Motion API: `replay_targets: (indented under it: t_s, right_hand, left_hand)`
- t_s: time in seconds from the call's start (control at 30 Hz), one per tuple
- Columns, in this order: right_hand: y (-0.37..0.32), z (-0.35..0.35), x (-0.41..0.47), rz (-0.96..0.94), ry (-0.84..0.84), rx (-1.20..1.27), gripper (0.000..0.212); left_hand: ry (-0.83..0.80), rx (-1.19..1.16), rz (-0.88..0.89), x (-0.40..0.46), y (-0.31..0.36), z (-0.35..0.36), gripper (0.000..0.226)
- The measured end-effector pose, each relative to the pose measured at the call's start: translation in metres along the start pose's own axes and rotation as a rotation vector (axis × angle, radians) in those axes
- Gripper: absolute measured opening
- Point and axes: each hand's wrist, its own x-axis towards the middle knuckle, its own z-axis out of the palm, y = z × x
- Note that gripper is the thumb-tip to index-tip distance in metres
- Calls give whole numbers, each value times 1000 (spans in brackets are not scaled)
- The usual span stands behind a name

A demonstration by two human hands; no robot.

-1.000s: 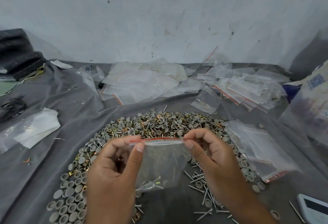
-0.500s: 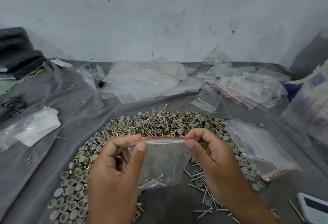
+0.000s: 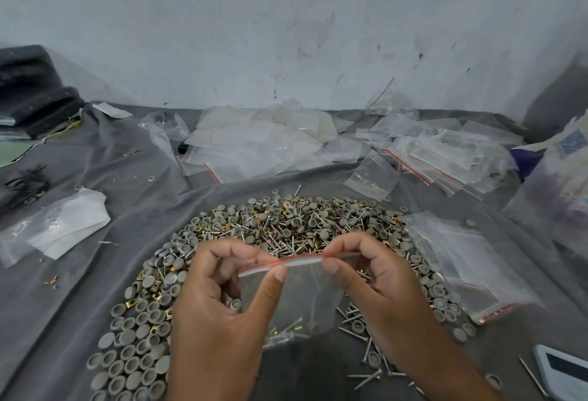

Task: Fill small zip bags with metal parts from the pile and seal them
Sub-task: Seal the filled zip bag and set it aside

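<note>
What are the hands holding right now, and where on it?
Both hands, left and right, pinch one small zip bag along its red-striped top seal, one near each end.

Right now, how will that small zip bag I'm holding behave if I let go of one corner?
The zip bag looks thin and floppy, so it would likely sag. Metal parts gathered at its bottom should make it swing bottom-heavy from whichever hand still pinches it.
</note>
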Motion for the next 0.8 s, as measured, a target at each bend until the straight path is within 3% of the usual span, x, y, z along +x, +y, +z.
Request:
replay_targets:
  t_s: [0.27, 0.47, 0.8]
  right_hand:
    - [-2, 1, -1, -42, 22, -35, 20]
    - [-8, 0, -2, -82, 21, 98, 10]
    - [-10, 6, -4, -125, 43, 153, 22]
  left_hand:
    - [-59, 52, 36, -2, 3, 0, 42]
    - [-48, 10, 12, -2, 5, 1, 35]
    - [-95, 63, -4, -4, 7, 4, 44]
